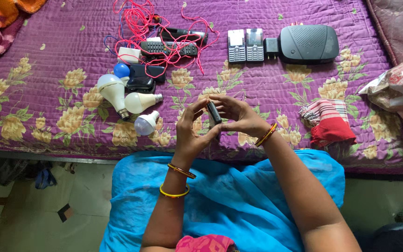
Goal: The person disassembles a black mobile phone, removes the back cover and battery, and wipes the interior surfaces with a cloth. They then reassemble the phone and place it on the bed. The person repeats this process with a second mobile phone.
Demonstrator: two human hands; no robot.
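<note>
Both hands hold one small dark device, about the size of a little phone, upright over the near edge of a purple flowered bed cover. My left hand wraps it from the left, fingers curled around its side. My right hand pinches its top and right side. Each wrist wears bangles.
Several light bulbs lie left of the hands, beside a black case. Farther back are a remote tangled in red wire, two keypad phones, a black router box. A striped red cloth and a plastic bag sit right.
</note>
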